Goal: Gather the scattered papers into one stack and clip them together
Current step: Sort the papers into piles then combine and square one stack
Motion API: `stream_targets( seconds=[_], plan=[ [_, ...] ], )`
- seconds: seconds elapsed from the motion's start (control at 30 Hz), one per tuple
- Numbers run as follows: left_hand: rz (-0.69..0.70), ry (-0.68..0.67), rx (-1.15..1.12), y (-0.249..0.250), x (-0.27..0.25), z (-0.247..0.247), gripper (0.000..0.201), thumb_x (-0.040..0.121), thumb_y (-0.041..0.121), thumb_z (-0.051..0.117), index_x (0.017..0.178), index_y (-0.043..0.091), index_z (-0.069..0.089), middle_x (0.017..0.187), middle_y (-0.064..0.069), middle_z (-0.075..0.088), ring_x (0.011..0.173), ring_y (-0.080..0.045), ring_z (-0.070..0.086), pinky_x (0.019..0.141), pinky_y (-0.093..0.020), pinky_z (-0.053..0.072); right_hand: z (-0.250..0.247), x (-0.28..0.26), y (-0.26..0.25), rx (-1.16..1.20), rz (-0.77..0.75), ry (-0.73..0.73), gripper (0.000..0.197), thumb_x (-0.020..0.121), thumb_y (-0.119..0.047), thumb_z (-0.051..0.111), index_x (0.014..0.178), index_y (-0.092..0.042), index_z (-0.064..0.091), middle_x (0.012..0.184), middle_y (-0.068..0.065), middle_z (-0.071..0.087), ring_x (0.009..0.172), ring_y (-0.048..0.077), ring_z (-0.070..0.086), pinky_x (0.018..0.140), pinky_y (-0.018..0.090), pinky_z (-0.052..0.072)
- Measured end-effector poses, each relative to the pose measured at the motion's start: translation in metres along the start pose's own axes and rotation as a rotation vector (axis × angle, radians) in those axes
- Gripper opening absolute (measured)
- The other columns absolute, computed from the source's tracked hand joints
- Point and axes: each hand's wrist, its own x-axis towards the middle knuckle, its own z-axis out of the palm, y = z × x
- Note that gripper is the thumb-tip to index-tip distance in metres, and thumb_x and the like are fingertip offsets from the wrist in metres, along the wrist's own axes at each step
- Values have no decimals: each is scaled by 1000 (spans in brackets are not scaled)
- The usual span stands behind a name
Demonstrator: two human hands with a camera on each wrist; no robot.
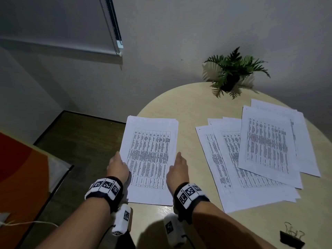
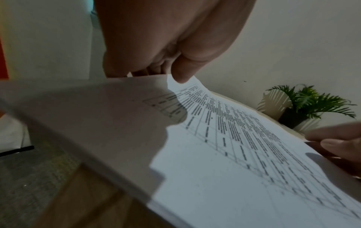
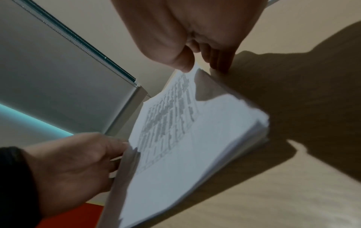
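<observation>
Both hands, left hand point(image 1: 117, 168) and right hand point(image 1: 177, 168), pinch our partial stack point(image 1: 150, 159) by its edges; loose sheets point(image 1: 251, 155) and the binder clip point(image 1: 292, 237) remain untouched.

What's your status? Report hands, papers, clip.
Left hand and right hand grip opposite long edges of the gathered white printed paper stack. Loose printed sheets still spread rightward. Black binder clip untouched at near table edge. Nothing blocking.
</observation>
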Motion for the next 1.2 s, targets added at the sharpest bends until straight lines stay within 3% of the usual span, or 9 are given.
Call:
stream_targets(
  seconds=[0.17, 0.33, 0.5, 0.63, 0.7, 0.8, 1.0, 1.07, 1.2],
  plan=[
    [48, 8, 108, 8, 1, 10, 44, 90, 1, 37, 134, -1, 38, 139, -19, 42, 119, -41, 43, 96, -44, 39, 5, -3, 2, 126, -15, -59, 76, 89, 7, 32, 154, -15, -1, 162, -1, -2, 145, 26, 25, 119, 36, 24],
    [112, -33, 126, 23, 12, 18, 48, 92, 1, 34, 139, 0, 32, 146, -18, 36, 128, -40, 39, 105, -47, 37, -10, 6, 12, 93, -14, -42, 71, 92, 10, 31, 153, -7, -1, 162, 3, -6, 149, 22, 8, 115, 19, 7],
    [145, -8, 116, 42, 25, 21, 33, 89, 2, 37, 122, -1, 40, 124, -21, 50, 108, -41, 52, 90, -49, 48, -28, 26, 14, 40, -8, -60, 70, 95, 5, 36, 152, -5, -4, 162, 5, -8, 150, 18, 1, 104, 11, 2],
    [194, 97, 194, 65, 19, 25, 44, 89, 18, 52, 130, 9, 41, 139, -16, 43, 126, -37, 42, 101, -51, 40, -55, 32, 11, -50, -7, -91, 68, 99, -15, 42, 154, -11, 3, 163, 5, -1, 149, 23, 8, 118, 28, 10],
    [269, 111, 139, 89, 9, 33, 55, 90, 20, 54, 142, 13, 38, 148, -12, 37, 135, -34, 34, 111, -47, 30, -85, 39, 15, -105, -12, -101, 62, 97, -20, 44, 153, -13, 17, 159, 9, 18, 145, 27, 22, 119, 36, 21],
    [335, -8, -86, 141, -15, 54, 53, 93, 16, 53, 144, 10, 38, 144, -15, 42, 127, -30, 48, 108, -40, 36, -153, 50, 34, -199, 10, -10, 50, 95, -22, 45, 145, -13, 39, 148, 13, 37, 135, 30, 39, 111, 41, 36],
    [182, -330, 81, 212, -53, 126, 55, 89, 31, 56, 133, -1, 46, 132, -18, 55, 119, -33, 55, 95, -35, 44, -289, 56, 134, -302, 253, 198, 48, 96, -25, 47, 142, -10, 44, 149, 17, 36, 134, 34, 40, 107, 38, 38],
    [118, -342, 188, 223, -63, 148, 55, 83, 39, 60, 122, 0, 53, 123, -19, 59, 109, -35, 59, 87, -37, 49, -318, 52, 170, -327, 369, 246, 50, 95, -31, 49, 139, -9, 45, 145, 20, 37, 131, 38, 41, 105, 40, 40],
    [33, -243, 253, 245, -76, 180, 73, 76, 43, 67, 130, 3, 38, 132, -19, 38, 107, -37, 56, 79, -36, 49, -358, 43, 227, -334, 516, 325, 61, 88, -43, 58, 134, -6, 44, 136, 22, 39, 124, 41, 43, 101, 44, 42]
  ],
)
